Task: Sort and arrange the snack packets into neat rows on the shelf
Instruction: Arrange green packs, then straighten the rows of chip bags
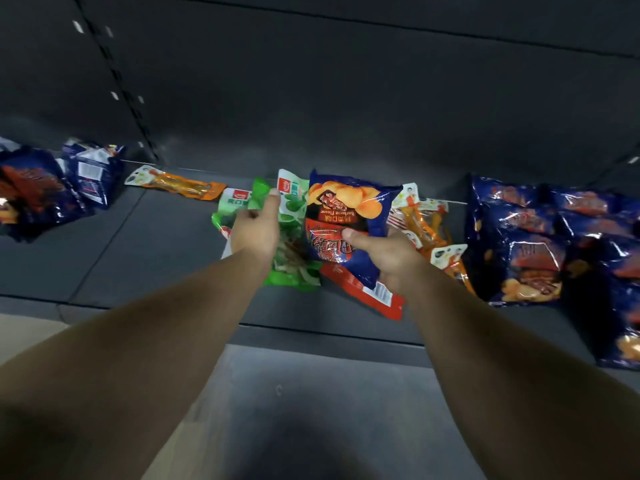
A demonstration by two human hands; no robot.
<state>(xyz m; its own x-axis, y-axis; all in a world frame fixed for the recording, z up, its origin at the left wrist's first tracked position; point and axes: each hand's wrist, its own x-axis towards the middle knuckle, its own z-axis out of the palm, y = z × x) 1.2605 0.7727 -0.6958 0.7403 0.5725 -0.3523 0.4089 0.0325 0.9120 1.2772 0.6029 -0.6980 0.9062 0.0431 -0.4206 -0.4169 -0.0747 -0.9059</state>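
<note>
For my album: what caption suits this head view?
Right hand holds a blue chip bag while left hand grips green packets on the shelf.

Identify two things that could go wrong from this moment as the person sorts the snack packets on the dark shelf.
1. The right hand pinches the glossy blue crisp packet mainly by thumb; it could slip onto the red packet below.
2. The left hand grips green packets in a mixed pile; pulling may drag the orange packets out of place.
</note>
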